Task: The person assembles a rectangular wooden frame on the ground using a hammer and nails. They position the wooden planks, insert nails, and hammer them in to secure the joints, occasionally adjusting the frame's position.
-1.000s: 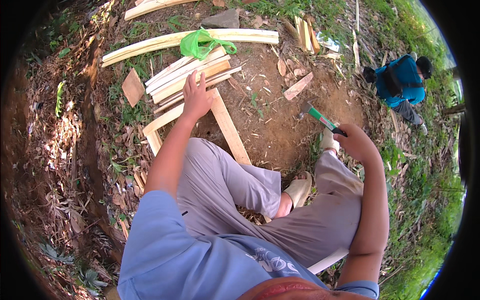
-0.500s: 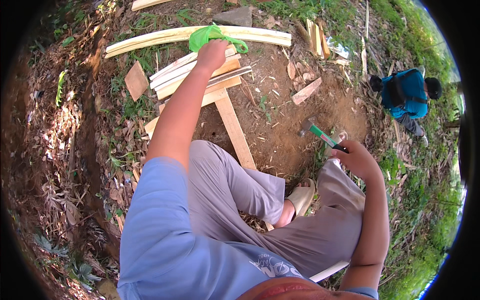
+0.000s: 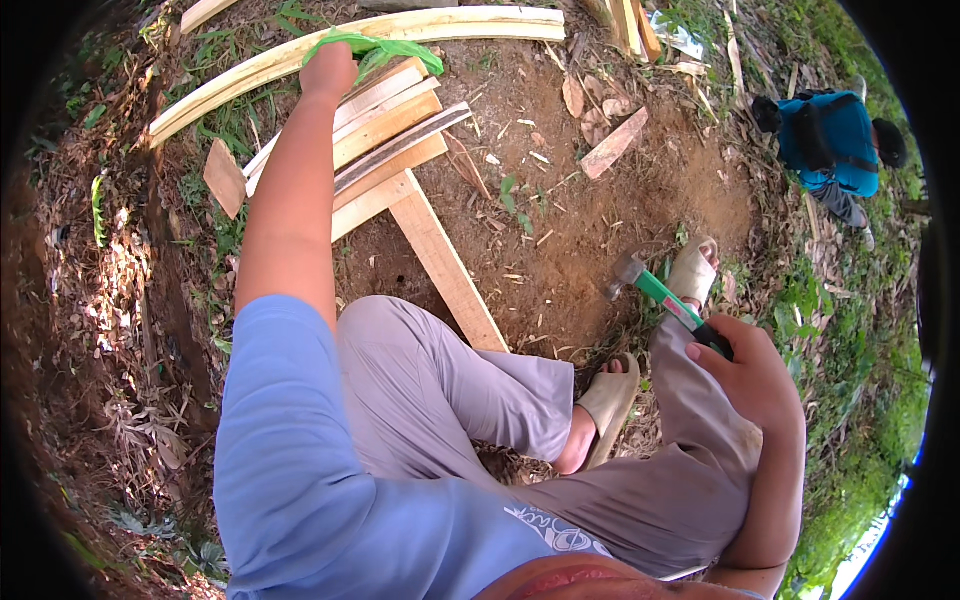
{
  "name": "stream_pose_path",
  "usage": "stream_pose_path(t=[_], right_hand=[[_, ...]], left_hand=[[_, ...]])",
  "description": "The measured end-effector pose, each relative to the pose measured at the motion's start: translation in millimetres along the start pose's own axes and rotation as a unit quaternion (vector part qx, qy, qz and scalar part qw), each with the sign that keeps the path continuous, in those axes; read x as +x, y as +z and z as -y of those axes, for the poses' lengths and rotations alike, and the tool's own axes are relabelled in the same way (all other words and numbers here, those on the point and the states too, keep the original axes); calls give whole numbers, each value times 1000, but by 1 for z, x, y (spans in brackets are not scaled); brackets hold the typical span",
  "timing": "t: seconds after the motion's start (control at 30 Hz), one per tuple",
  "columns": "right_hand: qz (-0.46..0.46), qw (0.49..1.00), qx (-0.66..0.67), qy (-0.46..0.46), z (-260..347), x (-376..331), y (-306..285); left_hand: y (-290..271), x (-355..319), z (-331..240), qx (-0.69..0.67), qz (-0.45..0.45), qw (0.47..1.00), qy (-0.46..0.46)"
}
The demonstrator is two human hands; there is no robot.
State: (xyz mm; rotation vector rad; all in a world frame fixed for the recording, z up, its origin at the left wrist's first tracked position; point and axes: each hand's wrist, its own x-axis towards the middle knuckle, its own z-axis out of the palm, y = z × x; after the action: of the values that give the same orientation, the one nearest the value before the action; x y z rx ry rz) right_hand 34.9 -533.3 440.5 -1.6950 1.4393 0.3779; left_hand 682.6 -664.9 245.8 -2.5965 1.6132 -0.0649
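My left arm reaches far forward over a stack of boards [image 3: 385, 125]. My left hand [image 3: 328, 72] is closed at a thin green plastic bag [image 3: 375, 50] lying against long pale wooden strips [image 3: 480, 22]; its fingertips are hidden. A hammer [image 3: 665, 298] with a green and black handle is in my right hand [image 3: 745, 365], which wraps round the grip above my right shin. The hammer's metal head points away to the left, over bare soil. Below the stack, a single plank [image 3: 445, 262] runs toward my bent left leg.
Beyond the soil lie a flat wood offcut [image 3: 614, 143] and upright-looking wood pieces [image 3: 635, 28]. A brown flat piece [image 3: 225, 178] rests left of the stack. At the right, a person in blue [image 3: 828, 142] is bent low among the greenery. My sandalled feet [image 3: 610, 405] are close by.
My left hand has shifted left along the strips, and the bag's edge with it. My right hand and the hammer have come slightly nearer. The whole view has moved a little.
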Motion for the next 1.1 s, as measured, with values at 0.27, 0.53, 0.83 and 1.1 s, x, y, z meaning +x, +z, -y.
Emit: stream_pose_path(t=[0.27, 0.53, 0.83, 1.1], right_hand=[[-6, 998, 58, -36, -1, 14, 11], [-1, 999, 46, -9, -6, 16, 12], [0, 999, 26, -43, 21, 13, 8], [-20, 997, -11, -69, 21, 17, 9]], left_hand=[[16, 8, 2, 4, -51, 999, -15], [15, 14, -15, -48, -54, 996, -55], [-1, -11, -11, 4, -81, 996, -32], [-63, -132, -3, -229, -280, 927, 103]])
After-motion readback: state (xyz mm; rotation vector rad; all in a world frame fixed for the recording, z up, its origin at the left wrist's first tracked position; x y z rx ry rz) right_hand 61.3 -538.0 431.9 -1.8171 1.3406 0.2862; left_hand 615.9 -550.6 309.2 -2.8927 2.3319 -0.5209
